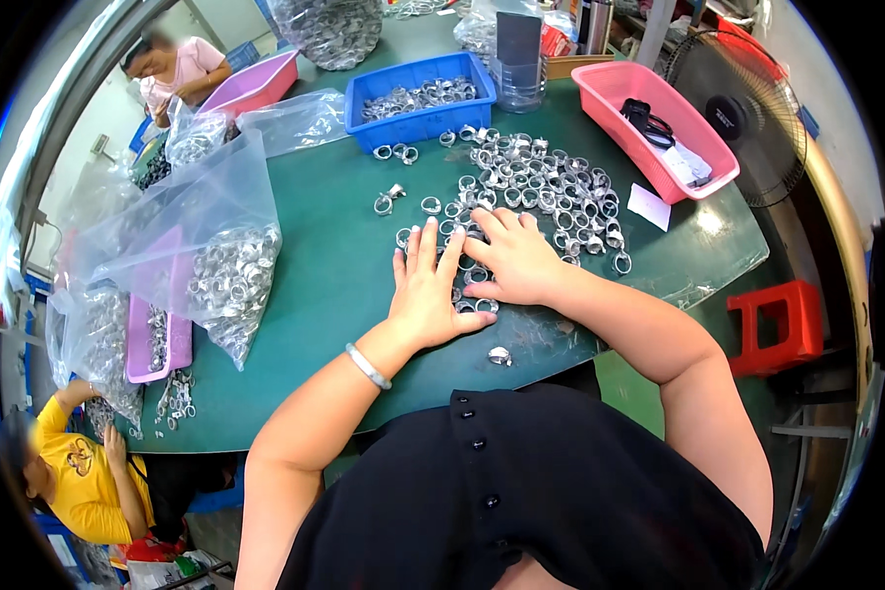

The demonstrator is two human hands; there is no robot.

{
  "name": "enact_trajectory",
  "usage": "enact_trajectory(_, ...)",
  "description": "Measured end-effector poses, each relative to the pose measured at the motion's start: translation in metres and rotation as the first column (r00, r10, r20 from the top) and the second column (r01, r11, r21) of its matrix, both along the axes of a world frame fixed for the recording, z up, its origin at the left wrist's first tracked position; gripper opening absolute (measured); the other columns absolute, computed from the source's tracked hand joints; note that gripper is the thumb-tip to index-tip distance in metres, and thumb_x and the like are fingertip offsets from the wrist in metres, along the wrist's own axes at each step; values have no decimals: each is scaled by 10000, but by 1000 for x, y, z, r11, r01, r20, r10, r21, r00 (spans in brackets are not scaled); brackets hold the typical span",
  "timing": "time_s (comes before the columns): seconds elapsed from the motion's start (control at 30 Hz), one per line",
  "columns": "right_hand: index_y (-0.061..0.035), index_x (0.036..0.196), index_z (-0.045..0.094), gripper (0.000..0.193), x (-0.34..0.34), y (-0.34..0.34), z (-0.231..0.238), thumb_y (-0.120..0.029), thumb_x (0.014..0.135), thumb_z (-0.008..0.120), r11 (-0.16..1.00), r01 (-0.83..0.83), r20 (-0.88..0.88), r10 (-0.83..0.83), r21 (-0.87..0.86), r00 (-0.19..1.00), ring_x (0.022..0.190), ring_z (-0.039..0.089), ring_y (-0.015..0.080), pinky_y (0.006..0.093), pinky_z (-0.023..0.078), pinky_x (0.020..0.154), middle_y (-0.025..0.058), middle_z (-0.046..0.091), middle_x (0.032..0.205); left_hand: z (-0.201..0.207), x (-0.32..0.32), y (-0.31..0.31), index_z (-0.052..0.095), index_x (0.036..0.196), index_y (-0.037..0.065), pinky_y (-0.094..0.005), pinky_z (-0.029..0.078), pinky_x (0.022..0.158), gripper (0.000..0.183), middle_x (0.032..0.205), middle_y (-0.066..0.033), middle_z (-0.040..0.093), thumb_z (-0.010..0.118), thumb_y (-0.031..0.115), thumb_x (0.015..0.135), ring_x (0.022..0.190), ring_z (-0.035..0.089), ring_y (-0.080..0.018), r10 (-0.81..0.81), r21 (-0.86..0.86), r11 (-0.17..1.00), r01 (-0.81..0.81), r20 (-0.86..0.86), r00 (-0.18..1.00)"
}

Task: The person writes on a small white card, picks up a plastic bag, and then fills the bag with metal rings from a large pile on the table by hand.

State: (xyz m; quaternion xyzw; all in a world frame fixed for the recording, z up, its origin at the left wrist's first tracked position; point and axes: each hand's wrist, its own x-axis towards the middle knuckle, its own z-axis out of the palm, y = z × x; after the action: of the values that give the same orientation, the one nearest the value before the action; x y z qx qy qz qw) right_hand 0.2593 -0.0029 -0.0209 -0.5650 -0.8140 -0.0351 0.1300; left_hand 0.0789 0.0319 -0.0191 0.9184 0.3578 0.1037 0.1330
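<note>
Many silver metal rings (539, 177) lie spread over the green table (334, 265) in front of me. My left hand (429, 285) rests flat with fingers stretched out, at the near left side of the spread, touching some rings. Just right of it, my right hand (516, 258) lies palm down on the rings, fingers spread and thumb toward the left hand. Some rings show between the two hands; what lies under the palms is hidden. One single ring (500, 356) sits apart near the table's front edge. A pale bangle (368, 367) circles my left wrist.
A blue basket (421, 118) of rings stands at the back, beside a clear plastic container (519, 84). At right are a pink basket (600, 98) with black scissors, a white paper (649, 206) and a fan. Clear bags (231, 275) of rings fill the left; two people work there.
</note>
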Motion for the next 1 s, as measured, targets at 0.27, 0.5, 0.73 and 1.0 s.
enact_trajectory(0.27,-183,1160,555,596,24,-8,5,-436,645,715,995,-80,-16,81,58,997,1082,439,361,479,376,862,180,410,1270,-2,-1,31,435,1329,124,-579,137,1065,886,1369,-164,374,758,505,597,1343,229,-384,-38,21,999,38,-21,999)
enact_trajectory(0.5,-168,1073,571,412,15,-4,4,-350,714,657,994,-110,23,110,-2,994,1009,505,319,465,430,808,175,438,1255,-8,0,33,552,1159,136,-461,298,966,589,1198,-103,487,734,381,656,1180,410,-300,-84,115,991,71,115,990)
enact_trajectory(0.73,-160,1091,581,467,16,-2,8,-271,651,688,998,-66,14,65,25,998,972,536,317,413,488,720,198,450,1238,-4,8,20,554,1199,189,-426,365,842,536,1088,-116,492,675,406,724,1054,460,-291,-25,132,991,16,68,997)
enact_trajectory(1.0,-171,1055,605,424,16,8,10,-194,638,681,999,-50,-57,51,18,997,935,569,315,388,522,701,171,481,1166,10,14,19,509,1206,156,-434,432,780,525,1082,-150,453,641,352,737,1028,476,-320,45,63,997,-41,-68,997)
